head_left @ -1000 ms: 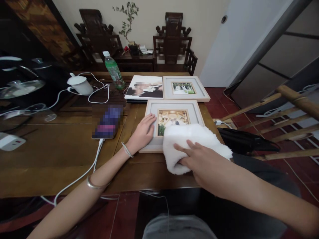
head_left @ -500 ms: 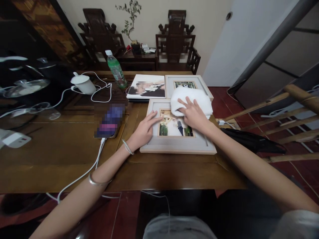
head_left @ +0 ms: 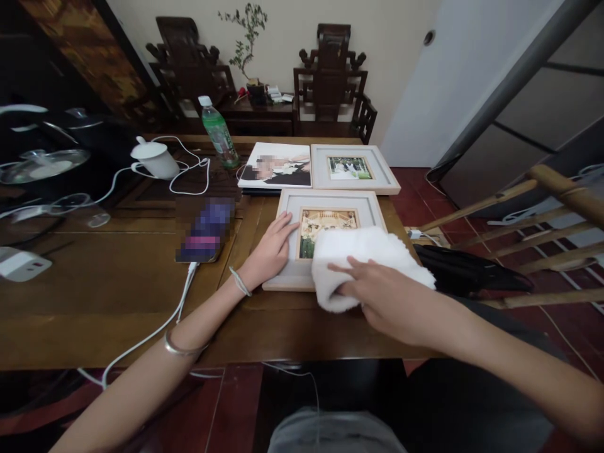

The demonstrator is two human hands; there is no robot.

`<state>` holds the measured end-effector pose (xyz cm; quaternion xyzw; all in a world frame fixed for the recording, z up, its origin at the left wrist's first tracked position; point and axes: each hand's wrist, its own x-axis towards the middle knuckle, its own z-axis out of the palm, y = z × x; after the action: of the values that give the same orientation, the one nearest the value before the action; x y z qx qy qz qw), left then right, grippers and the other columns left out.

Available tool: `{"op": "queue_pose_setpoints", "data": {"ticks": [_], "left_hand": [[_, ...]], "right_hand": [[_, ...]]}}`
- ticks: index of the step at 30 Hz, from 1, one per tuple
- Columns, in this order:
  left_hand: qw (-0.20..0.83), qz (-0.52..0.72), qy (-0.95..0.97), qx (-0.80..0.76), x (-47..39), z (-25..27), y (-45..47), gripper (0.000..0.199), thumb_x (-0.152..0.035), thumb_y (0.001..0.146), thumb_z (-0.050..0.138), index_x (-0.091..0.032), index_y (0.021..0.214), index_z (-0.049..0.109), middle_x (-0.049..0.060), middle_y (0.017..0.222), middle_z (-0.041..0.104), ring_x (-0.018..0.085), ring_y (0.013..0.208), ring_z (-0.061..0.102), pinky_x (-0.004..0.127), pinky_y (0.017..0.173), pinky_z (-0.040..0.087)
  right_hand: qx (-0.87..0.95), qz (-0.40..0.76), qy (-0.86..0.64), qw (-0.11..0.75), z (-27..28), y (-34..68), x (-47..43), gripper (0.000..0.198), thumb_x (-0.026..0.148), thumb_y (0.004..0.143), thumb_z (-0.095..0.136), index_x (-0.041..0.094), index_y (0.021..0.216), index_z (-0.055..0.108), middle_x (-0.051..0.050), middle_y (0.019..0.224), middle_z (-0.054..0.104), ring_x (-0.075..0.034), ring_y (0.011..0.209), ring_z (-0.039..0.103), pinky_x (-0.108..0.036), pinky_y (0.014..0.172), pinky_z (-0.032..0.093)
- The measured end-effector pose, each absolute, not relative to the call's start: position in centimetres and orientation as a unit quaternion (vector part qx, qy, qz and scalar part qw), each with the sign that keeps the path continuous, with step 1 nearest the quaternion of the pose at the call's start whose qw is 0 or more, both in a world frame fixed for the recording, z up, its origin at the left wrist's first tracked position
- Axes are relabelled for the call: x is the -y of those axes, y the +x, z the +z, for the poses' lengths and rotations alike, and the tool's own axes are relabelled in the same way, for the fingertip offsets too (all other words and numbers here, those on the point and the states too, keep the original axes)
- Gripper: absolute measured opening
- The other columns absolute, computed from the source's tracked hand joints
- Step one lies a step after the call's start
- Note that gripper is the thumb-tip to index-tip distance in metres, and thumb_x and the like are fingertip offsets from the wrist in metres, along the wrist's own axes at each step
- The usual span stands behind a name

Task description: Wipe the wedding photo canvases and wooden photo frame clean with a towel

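Note:
A picture frame [head_left: 325, 200] with a pale mat and a small photo in its centre lies flat near the table's front edge. My left hand [head_left: 271, 253] rests on its left side, fingers stretched out flat. A folded, fluffy white towel [head_left: 372, 248] covers the frame's lower right part and hangs past its front and right edges. On top of the towel is my right hand [head_left: 384, 290], gripping it with thumb tucked into a fold. Behind lie a second wooden frame [head_left: 391, 184] and a white-edged photo album or panel [head_left: 278, 151].
Left of the frame lies a phone [head_left: 205, 229] on a white charging cable [head_left: 183, 296]. A green-labelled bottle [head_left: 219, 133], a lidded white cup [head_left: 155, 158] and a clear plastic cup [head_left: 82, 211] stand farther back. A wooden chair [head_left: 557, 182] is at the right.
My right hand has drawn the towel from the frame's far right corner toward me, to its lower right. The rear frame's photo is now uncovered. My left hand stays on the left side.

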<state>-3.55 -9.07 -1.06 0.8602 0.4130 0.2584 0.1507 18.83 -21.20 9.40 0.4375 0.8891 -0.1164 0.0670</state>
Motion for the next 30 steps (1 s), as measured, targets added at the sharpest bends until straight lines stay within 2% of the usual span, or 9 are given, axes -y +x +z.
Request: {"op": "queue_pose_setpoints", "data": {"ticks": [3,7,13,18,24,27,30], "left_hand": [[0.146,0.26,0.862,-0.409,9.0,-1.1,-3.6,0.046,-0.015,0.09,0.035,-0.014,0.133,0.051,0.012,0.15,0.041,0.025,0.143,0.029,0.05,0.117,0.027],[0.146,0.264,0.866,-0.398,8.8,-1.3,-3.7,0.045,-0.015,0.09,0.036,-0.014,0.133,0.051,0.013,0.149,0.043,0.026,0.143,0.03,0.052,0.117,0.027],[0.151,0.274,0.866,-0.389,8.6,-1.6,-3.7,0.046,-0.015,0.09,0.037,-0.015,0.135,0.05,0.013,0.148,0.044,0.027,0.143,0.029,0.054,0.117,0.025],[0.165,0.286,0.862,-0.384,8.5,-1.8,-3.8,0.047,-0.014,0.09,0.037,-0.014,0.135,0.05,0.014,0.148,0.044,0.028,0.143,0.029,0.054,0.117,0.025],[0.144,0.29,0.863,-0.387,8.5,-2.0,-3.7,0.046,-0.015,0.091,0.035,-0.011,0.135,0.049,0.016,0.146,0.046,0.026,0.142,0.032,0.052,0.118,0.026],[0.14,0.289,0.862,-0.393,8.5,-2.1,-3.6,0.047,-0.016,0.09,0.036,-0.01,0.136,0.048,0.016,0.145,0.047,0.027,0.142,0.032,0.051,0.118,0.027],[0.147,0.283,0.86,-0.397,8.5,-2.0,-3.5,0.048,-0.016,0.09,0.037,-0.012,0.137,0.047,0.014,0.146,0.046,0.027,0.142,0.031,0.052,0.118,0.026]], "right_hand": [[-0.898,-0.14,0.41,0.076,9.5,18.2,22.9,0.046,0.001,0.071,0.048,0.018,0.108,0.069,-0.008,0.152,0.04,-0.037,0.136,0.039,-0.056,0.104,0.041],[-0.897,-0.119,0.424,0.044,7.8,17.9,21.9,0.053,0.0,0.073,0.045,0.018,0.119,0.065,-0.007,0.154,0.035,-0.038,0.141,0.027,-0.062,0.107,0.035],[-0.868,0.0,0.496,0.01,4.9,19.8,13.4,0.06,-0.004,0.074,0.041,0.015,0.128,0.059,-0.012,0.155,0.032,-0.041,0.141,0.024,-0.066,0.106,0.031],[-0.845,0.079,0.529,-0.031,3.9,20.4,7.5,0.053,-0.002,0.079,0.04,0.014,0.125,0.061,-0.011,0.158,0.025,-0.042,0.144,0.015,-0.07,0.107,0.024],[-0.864,0.024,0.503,0.012,4.3,18.3,10.4,0.058,-0.005,0.074,0.042,0.017,0.124,0.063,-0.01,0.155,0.033,-0.043,0.142,0.021,-0.072,0.104,0.025],[-0.881,-0.04,0.468,0.044,5.7,17.5,14.2,0.057,-0.003,0.074,0.044,0.018,0.123,0.064,-0.01,0.153,0.037,-0.043,0.139,0.029,-0.069,0.101,0.033],[-0.901,-0.09,0.421,0.044,7.6,17.2,17.9,0.053,-0.001,0.074,0.042,0.018,0.118,0.066,-0.009,0.148,0.044,-0.037,0.133,0.041,-0.058,0.098,0.044]]}}
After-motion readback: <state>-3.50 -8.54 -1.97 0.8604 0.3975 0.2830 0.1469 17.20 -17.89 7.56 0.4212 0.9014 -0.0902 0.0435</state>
